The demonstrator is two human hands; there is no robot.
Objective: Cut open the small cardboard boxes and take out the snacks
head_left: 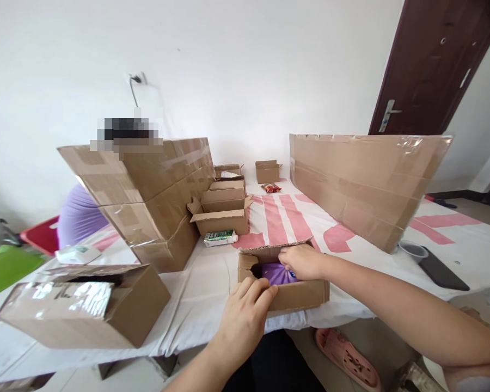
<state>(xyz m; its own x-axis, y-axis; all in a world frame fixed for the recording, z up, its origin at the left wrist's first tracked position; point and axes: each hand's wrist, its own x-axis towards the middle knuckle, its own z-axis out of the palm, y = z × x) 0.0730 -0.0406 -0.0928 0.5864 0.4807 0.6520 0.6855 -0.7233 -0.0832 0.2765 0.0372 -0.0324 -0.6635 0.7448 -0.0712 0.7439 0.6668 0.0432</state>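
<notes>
- Purple packet [275, 274], and it sat inside a cardboard box [306, 295], lower centre of the frame!
- Right hand [304, 262] was in over the far rim, fingers curled against the packet; whether they pinched it, I couldn't tell.
- Left hand [245, 313] was clamped on the box's near left corner, fingers bent over the rim.
- Just left of centre, a green-and-white carton [220, 237] lay before an open box [224, 223].
</notes>
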